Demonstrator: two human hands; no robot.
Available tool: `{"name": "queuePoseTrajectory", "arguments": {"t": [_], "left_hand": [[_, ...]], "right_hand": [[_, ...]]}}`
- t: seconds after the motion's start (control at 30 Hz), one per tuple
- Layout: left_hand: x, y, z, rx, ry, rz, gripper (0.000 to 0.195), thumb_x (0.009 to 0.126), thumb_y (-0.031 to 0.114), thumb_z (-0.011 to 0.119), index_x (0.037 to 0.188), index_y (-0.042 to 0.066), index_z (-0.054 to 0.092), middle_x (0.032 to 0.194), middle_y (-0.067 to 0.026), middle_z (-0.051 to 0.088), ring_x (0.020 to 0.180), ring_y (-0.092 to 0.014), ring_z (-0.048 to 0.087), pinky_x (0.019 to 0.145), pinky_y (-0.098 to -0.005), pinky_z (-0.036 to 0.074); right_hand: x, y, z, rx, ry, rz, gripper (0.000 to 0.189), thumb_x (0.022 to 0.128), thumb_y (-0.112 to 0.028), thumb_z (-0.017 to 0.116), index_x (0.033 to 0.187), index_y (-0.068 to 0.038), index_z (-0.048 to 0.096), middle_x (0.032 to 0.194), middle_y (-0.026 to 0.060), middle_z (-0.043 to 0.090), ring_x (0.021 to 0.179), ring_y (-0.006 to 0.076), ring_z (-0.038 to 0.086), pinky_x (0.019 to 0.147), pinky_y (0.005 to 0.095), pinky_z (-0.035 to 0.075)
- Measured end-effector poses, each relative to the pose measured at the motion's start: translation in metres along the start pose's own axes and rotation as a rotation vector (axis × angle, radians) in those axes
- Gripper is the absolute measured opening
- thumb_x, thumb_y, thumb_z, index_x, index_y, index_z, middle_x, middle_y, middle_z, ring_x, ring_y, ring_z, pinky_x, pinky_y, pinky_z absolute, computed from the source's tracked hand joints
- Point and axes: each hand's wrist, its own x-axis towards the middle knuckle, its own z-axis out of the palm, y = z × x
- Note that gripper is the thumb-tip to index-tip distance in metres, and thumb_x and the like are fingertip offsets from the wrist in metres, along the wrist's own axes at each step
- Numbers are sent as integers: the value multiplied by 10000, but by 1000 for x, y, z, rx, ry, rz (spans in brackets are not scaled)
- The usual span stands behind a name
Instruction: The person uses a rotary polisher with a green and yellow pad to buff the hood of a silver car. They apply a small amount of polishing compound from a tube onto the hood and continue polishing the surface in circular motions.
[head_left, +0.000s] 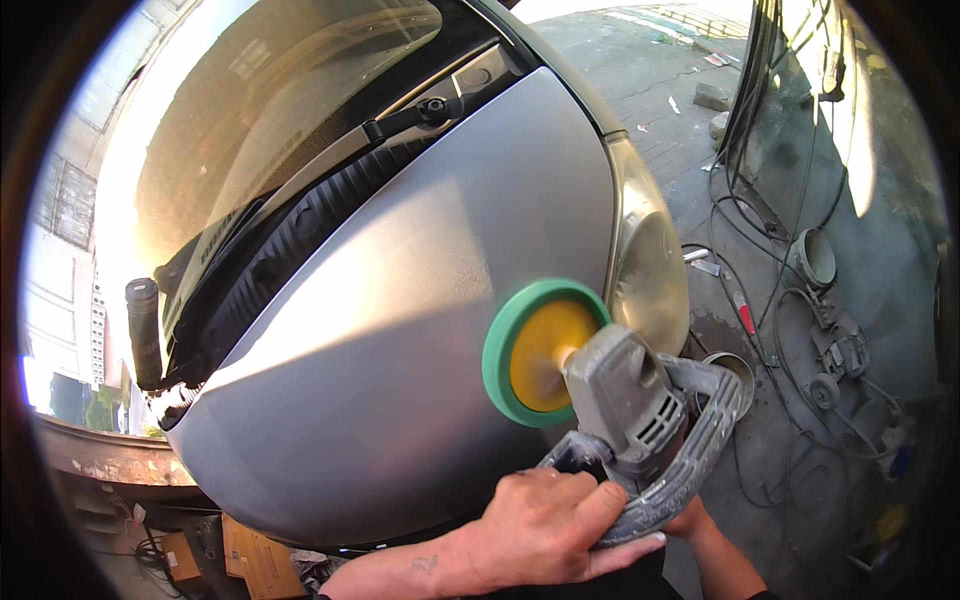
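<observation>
A rotary polisher (626, 397) with a green-edged, yellow-centred round pad (546, 352) is in my hands. The pad's disc looks blurred and sits tilted at the right part of a silver-grey car hood (390, 330), beside the cloudy headlight (651, 270). My left hand (559, 517) is wrapped around the polisher's dusty loop handle. Behind the handle, my right hand (686, 517) is mostly hidden at the machine's body; its grip cannot be made out. A bright patch of sunlight lies across part of the hood.
Black cables (739, 202) hang and coil on the concrete floor at the right, near a bucket (812, 259) and another container (731, 367). A wiper arm (405, 120) lies below the windshield (300, 82). Cardboard boxes (262, 562) are at the lower left.
</observation>
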Motion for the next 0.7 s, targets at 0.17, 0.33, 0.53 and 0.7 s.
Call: {"name": "queuePoseTrajectory", "arguments": {"t": [0.17, 0.33, 0.53, 0.7], "left_hand": [[-58, 27, 37, -41, -78, -47, 479, 813, 459, 824, 754, 73, 547, 629, -83, 509, 500, -283, 543, 478, -397, 440], [-116, 22, 21, -86, 62, 12, 491, 803, 498, 825, 805, 67, 589, 659, -71, 515, 521, -266, 546, 474, -386, 441], [-84, -45, -66, -181, 359, 38, 308, 835, 307, 781, 879, 20, 679, 694, -117, 634, 567, -311, 651, 557, -375, 519], [16, -85, -112, -465, 540, -178, 410, 989, 405, 649, 891, 7, 663, 601, -18, 553, 551, -88, 518, 528, -277, 419]], "right_hand": [[-34, 65, 16, -260, -85, -138, 1040, 658, -280, 950, 1524, -30, 431, 1473, 154, 544, 1359, 292, 521, 1150, 426, 396], [-56, 45, 25, -382, -144, -220, 1032, 636, -319, 956, 1488, -35, 448, 1214, 148, 721, 1138, 285, 695, 1014, 402, 522], [3, -125, 31, -544, 106, -211, 918, 639, -315, 950, 1401, -33, 523, 1075, 138, 759, 905, 250, 760, 832, 366, 594], [79, -236, 5, -268, 23, 15, 660, 726, -207, 892, 1267, -20, 562, 846, 49, 668, 625, 115, 650, 549, 284, 530]]}}
